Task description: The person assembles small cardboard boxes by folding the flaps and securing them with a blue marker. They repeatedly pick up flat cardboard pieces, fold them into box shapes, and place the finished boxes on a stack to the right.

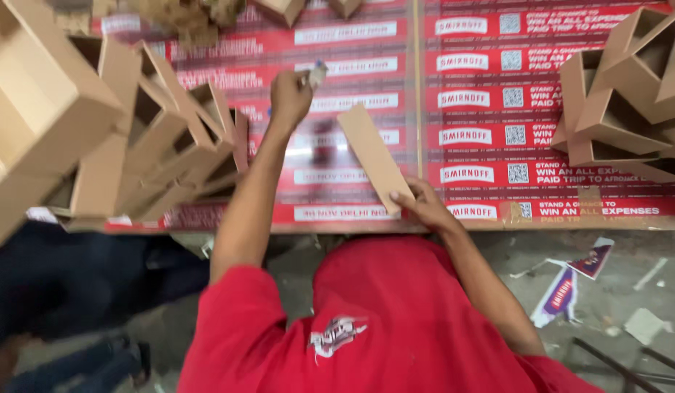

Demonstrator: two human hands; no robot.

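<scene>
My left hand (pixel 289 96) is raised over the table, shut on a small pale tool (pixel 317 73) that looks like a brush; it is blurred. Near the table's front edge, my right hand (pixel 423 204) presses on the near end of a flat brown cardboard strip (pixel 374 156). The strip lies slanted on the red printed sheets (pixel 483 109) that cover the table. My red shirt (pixel 395 320) fills the lower middle of the view.
Folded brown cardboard boxes are heaped at the left (pixel 133 131) and at the right (pixel 628 87) of the table. More cardboard pieces (pixel 192 14) lie at the far edge. Paper scraps (pixel 570 280) litter the floor. Someone in dark clothing (pixel 68 284) is at the lower left.
</scene>
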